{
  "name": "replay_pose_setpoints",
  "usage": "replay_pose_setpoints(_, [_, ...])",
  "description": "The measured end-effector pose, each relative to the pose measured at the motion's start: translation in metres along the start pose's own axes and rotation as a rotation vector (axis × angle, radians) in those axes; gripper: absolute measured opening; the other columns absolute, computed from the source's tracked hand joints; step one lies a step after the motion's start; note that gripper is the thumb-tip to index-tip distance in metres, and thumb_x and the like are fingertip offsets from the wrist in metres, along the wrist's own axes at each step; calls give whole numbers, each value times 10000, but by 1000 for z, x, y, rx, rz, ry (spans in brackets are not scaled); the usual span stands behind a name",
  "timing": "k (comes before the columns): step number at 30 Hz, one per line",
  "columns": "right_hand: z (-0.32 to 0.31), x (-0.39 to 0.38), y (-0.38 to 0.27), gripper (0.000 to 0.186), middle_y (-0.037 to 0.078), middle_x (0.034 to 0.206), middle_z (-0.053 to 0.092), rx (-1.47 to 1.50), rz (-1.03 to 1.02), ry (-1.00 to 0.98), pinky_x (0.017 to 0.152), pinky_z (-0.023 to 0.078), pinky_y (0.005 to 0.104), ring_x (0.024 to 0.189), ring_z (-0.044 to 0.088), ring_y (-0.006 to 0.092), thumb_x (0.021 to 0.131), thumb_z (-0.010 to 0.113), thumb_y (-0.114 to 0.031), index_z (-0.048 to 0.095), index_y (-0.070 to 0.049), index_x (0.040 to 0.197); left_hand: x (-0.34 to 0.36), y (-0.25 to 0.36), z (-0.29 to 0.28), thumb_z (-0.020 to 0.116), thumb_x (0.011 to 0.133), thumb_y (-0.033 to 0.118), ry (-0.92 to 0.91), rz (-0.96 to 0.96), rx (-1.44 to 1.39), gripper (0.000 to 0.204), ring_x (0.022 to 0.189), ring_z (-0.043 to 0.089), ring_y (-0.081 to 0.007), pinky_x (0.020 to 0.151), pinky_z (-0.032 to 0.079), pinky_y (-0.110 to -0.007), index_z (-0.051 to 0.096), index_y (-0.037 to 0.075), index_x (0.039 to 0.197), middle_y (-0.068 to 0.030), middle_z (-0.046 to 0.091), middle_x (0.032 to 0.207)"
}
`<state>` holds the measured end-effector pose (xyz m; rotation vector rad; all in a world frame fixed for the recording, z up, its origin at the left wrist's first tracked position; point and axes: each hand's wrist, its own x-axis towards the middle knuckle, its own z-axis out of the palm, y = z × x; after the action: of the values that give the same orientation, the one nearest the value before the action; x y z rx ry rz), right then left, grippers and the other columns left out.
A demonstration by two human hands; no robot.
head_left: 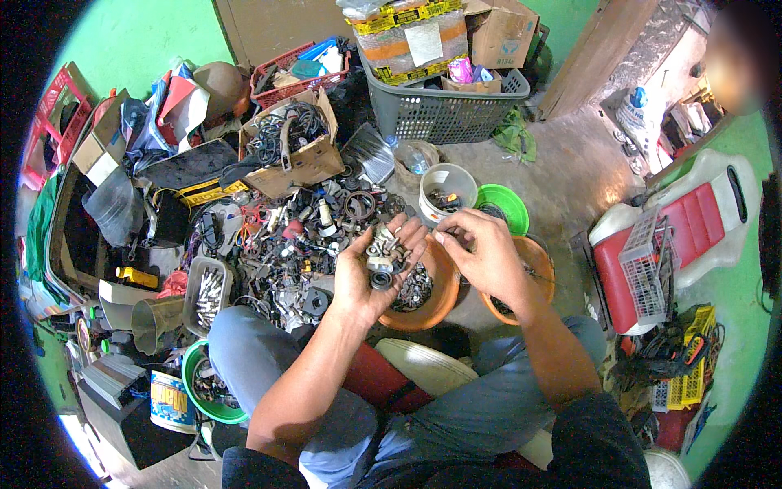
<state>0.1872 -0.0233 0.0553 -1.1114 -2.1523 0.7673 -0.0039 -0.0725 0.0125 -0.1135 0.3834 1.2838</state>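
My left hand (352,281) is turned palm up and cupped around several small metal parts (384,243); a dark round ring-shaped piece (380,280) lies among them near the thumb's base. Just to its right, my right hand (493,257) has its thumb and forefinger pinched together; anything between them is too small to make out. Beneath the left hand stands an orange basin (450,295) of small metal pieces (415,289). A second orange basin (546,273) sits partly under my right forearm. Past the hands are a whitish bucket (444,173) with some parts inside and a bright green basin (513,205).
A wide heap of mixed mechanical parts (281,253) covers the floor ahead and left. Behind it stand a cardboard box of cables (314,167) and a grey crate (440,118). At left are a tray of metal pieces (194,285) and a green tub (191,359); at right, a red-white seat (692,232).
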Motion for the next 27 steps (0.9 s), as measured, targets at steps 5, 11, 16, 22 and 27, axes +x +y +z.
replay_pose_setpoints(5, [8,-4,-6,165,130,969,649,-21,-206,-30,812,538,402,905,662,319,866,706,-153,723,-43,986,-2,-3,-2,276,1064,321,-18,-34,80,501,1296,529,-261,1059,452,-402,460,29,1427,-142,547,1415])
replay_pose_setpoints(11, [21,-9,-9,248,117,1011,647,-36,-220,-39,893,507,388,1000,629,294,802,765,-99,733,-23,1036,-1,-5,-6,272,1059,333,23,-56,160,499,1209,582,-215,1016,467,-386,523,54,1389,-105,618,1337])
replay_pose_setpoints(16, [23,-9,-7,226,114,996,650,5,-222,-40,889,508,384,993,631,291,792,769,-87,722,-16,1001,0,-5,-11,284,1062,335,-3,-58,147,487,1105,636,-229,972,500,-391,542,54,1363,-96,647,1285])
replay_pose_setpoints(22, [21,-6,-10,198,103,968,664,92,-197,-63,829,511,361,947,632,257,786,771,-64,677,-17,954,-2,-8,-4,290,1061,339,48,-27,197,487,1115,640,-247,967,507,-398,537,44,1360,-99,651,1268])
replay_pose_setpoints(27, [15,-7,-18,187,93,983,677,112,-128,-71,737,508,326,855,628,206,796,764,-49,645,-23,938,0,-6,-8,294,1059,339,10,-34,156,493,1170,616,-243,981,491,-385,520,37,1375,-120,638,1293])
